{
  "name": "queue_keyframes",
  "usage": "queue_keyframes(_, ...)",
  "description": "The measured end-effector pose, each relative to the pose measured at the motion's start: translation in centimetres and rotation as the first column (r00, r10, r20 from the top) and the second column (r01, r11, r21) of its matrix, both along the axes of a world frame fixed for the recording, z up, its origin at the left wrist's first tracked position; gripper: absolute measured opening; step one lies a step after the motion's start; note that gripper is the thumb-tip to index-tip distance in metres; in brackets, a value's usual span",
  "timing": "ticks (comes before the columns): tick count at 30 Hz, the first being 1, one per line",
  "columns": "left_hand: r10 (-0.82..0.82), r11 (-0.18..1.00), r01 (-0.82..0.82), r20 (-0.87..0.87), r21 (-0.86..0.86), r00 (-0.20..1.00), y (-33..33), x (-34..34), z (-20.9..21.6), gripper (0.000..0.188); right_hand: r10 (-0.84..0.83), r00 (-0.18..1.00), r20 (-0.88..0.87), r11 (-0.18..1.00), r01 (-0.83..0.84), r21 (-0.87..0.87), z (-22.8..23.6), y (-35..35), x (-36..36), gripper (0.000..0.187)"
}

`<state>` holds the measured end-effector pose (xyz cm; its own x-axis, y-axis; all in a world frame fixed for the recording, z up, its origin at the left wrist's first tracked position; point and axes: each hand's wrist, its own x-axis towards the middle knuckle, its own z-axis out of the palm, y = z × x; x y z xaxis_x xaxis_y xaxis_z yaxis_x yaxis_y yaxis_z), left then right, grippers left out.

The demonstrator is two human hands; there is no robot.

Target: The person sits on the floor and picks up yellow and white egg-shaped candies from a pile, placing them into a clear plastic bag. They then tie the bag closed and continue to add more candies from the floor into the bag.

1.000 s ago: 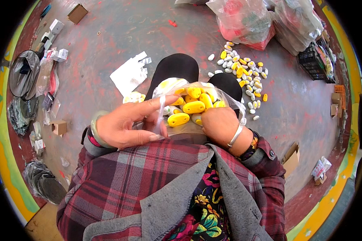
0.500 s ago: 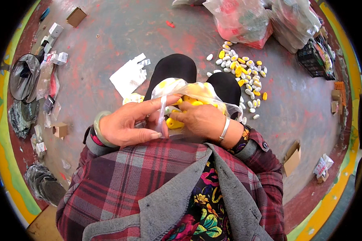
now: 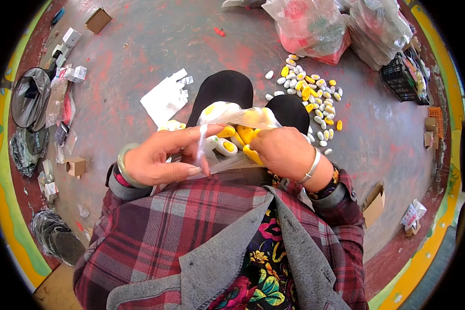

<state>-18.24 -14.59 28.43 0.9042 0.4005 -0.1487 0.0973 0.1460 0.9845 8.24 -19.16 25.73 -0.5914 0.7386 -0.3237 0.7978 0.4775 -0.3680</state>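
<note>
A thin, translucent plastic bag (image 3: pixel 258 119) lies across my lap between my black-clad knees. Smooth oval pieces in yellow and white (image 3: pixel 227 147) fill its open mouth. My left hand (image 3: pixel 165 157) keeps the bag's left rim and handle loop between its fingers and thumb. On the right side of the mouth, my right hand (image 3: pixel 284 155) is closed at the bag's edge, its fingertips beside a yellow piece and partly hidden. More oval pieces (image 3: pixel 170 125) show past my left hand, next to my knee.
Many loose white and yellow oval pieces (image 3: pixel 315 93) lie on the floor beyond my right knee. Large filled plastic bags (image 3: pixel 307 31) and a black crate (image 3: pixel 400 80) stand farther off. A white bag (image 3: pixel 165 98) lies ahead left. Cardboard boxes (image 3: pixel 374 205) sit along both sides.
My right hand has moved right from the middle of the bag's mouth to its right edge. The mouth is wider and more pieces show inside. My left hand has barely moved.
</note>
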Motion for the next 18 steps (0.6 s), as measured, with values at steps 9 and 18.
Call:
queue_keyframes(9,0.100,0.986,-0.106,-0.047,-0.130,0.994,-0.2,-0.7,0.8,0.071,0.020,0.883,-0.470,0.987,0.058,0.152,-3.2,1.3,-5.4,0.020)
queue_keyframes(18,0.144,0.972,-0.142,-0.004,-0.189,0.990,-0.2,-0.6,0.7,0.074,-0.167,0.778,-0.606,0.976,0.217,0.010,-3.9,0.4,-3.4,0.023)
